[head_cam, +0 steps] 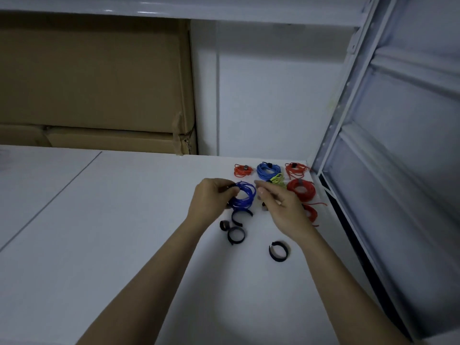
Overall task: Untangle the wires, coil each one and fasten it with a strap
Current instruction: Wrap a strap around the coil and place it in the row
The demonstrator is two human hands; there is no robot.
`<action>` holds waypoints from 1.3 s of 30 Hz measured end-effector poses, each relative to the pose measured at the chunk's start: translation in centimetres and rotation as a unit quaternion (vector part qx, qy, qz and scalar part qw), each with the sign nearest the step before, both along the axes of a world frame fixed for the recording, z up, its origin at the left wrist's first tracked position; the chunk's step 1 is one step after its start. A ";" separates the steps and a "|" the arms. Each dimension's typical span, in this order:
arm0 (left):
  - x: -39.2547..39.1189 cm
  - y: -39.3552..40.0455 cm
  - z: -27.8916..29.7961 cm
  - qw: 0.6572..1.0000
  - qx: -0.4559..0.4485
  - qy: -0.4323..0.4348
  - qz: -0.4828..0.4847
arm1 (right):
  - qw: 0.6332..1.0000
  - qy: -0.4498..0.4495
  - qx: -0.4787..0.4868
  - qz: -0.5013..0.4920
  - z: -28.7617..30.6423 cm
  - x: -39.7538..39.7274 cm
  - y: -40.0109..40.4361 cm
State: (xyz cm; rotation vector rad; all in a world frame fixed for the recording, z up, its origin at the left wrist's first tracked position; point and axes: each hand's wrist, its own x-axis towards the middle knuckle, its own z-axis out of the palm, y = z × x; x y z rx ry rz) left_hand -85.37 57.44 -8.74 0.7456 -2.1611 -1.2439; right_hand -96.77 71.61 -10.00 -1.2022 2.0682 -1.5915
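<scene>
A person's left hand [211,200] curls its grip around a dark blue coil of wire [242,197], held just above the white worktop [124,220]. The right hand [278,207] hovers beside the coil, fingers loosely bent; whether they pinch anything cannot be told. Loose black hook-and-loop straps [236,235] lie below; strapped red coils [240,170] and a light blue coil [268,170] sit behind. Brown cardboard boxes [94,83] stand closed, their contents unseen.

Bare forearms and hands [249,205] — no sleeves (nothing on the wrists).
</scene>
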 end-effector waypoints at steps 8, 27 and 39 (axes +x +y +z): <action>-6.7 -5.3 -2.2 0.998 0.008 -0.065 0.020 | 0.984 0.082 0.045 -0.150 -0.5 -5.7 -0.2; -6.6 -6.1 -3.4 0.981 -0.095 -0.139 -0.091 | 0.976 0.144 0.060 -0.150 -0.7 -6.9 -0.4; -5.3 -4.7 -2.8 0.957 -0.229 -0.176 -0.001 | 0.974 0.152 0.093 -0.140 -0.7 -6.3 -0.3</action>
